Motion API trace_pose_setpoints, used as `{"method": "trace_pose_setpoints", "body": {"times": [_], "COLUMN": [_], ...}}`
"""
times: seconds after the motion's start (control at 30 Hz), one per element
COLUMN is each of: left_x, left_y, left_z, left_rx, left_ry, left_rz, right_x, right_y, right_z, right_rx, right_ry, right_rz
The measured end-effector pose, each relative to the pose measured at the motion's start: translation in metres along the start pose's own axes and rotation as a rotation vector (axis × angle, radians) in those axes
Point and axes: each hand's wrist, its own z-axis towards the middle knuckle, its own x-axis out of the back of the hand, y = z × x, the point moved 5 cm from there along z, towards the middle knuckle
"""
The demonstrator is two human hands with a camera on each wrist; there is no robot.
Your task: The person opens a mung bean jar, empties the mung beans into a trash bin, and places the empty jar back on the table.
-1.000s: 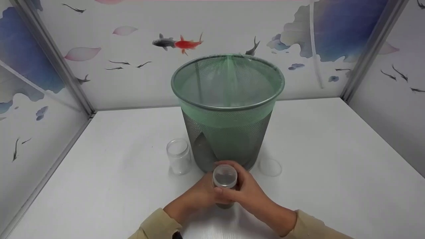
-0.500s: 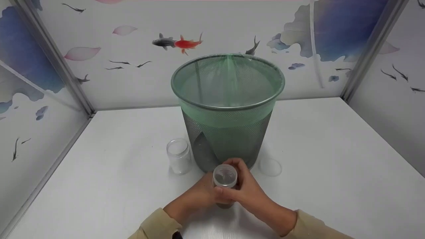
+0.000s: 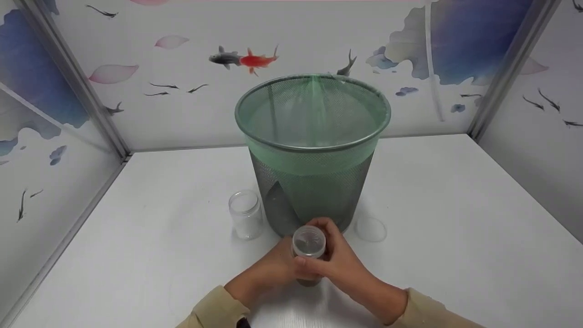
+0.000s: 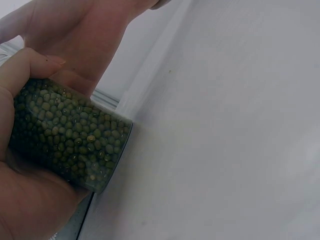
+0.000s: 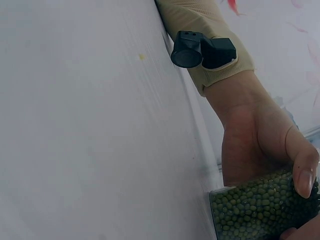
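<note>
A clear jar full of green beans is held between both hands in front of the bin; its clear lid faces up in the head view. My left hand grips the jar body from the left. My right hand curls round the upper part near the lid, thumb in front and fingers behind. In the right wrist view the left hand has its thumb on the jar of beans. The jar's base is close to the white table; whether it touches, I cannot tell.
A mesh bin lined with a green bag stands just behind the hands. An uncovered clear jar stands left of it, and a clear round lid lies to its right. Printed panels enclose the white table.
The right hand's fingers have shifted slightly rightward behind the lid since the earliest frame. The jar and left hand have stayed in place.
</note>
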Motion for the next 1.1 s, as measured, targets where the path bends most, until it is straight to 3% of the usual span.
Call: {"method": "trace_pose_setpoints", "body": {"times": [0.5, 1.1], "left_x": [-0.0001, -0.0011], "left_y": [0.0000, -0.0004], "left_z": [-0.0011, 0.0002], "left_rx": [-0.003, -0.017], "left_ry": [-0.001, 0.007], "left_rz": [0.038, -0.011], "right_x": [-0.0005, 0.0012], "right_y": [0.0014, 0.0021], "right_z": [0.0005, 0.0001], "right_rx": [0.030, 0.036], "right_ry": [-0.031, -0.021], "right_rz": [-0.017, -0.007]}}
